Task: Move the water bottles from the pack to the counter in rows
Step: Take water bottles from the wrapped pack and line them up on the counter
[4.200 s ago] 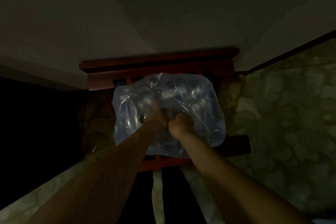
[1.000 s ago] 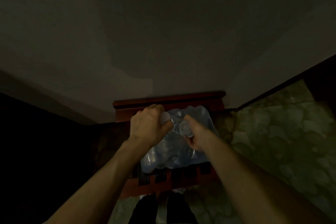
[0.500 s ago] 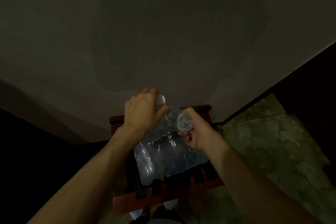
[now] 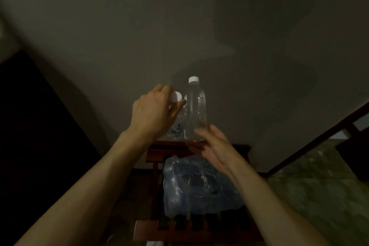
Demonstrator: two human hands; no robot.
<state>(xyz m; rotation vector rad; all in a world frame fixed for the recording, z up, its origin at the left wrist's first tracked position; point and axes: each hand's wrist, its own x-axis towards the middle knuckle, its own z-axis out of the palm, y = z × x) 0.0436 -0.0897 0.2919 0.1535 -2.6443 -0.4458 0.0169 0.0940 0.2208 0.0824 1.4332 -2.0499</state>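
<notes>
The water bottle pack (image 4: 199, 185), wrapped in bluish clear plastic, lies on a dark red slatted wooden stand (image 4: 199, 231) below my hands. A clear bottle with a white cap (image 4: 195, 110) stands upright on the red-brown wooden ledge (image 4: 235, 148) against the wall. My right hand (image 4: 215, 150) is open, its fingertips beside that bottle's base; whether they touch it is unclear. My left hand (image 4: 153, 114) grips a second bottle (image 4: 177, 126) by its neck, white cap showing above my fingers. It is held just left of the standing bottle, its base at the ledge.
A plain grey wall (image 4: 199, 26) rises directly behind the ledge. A dark area (image 4: 40, 126) fills the left side. A mottled greenish floor (image 4: 319, 195) lies to the right, bordered by a dark wooden rail (image 4: 319, 138). The room is dim.
Both hands rose from the pack, each with a bottle. My right hand let go of its bottle, which now stands upright on the ledge. The left hand brought its bottle beside it.
</notes>
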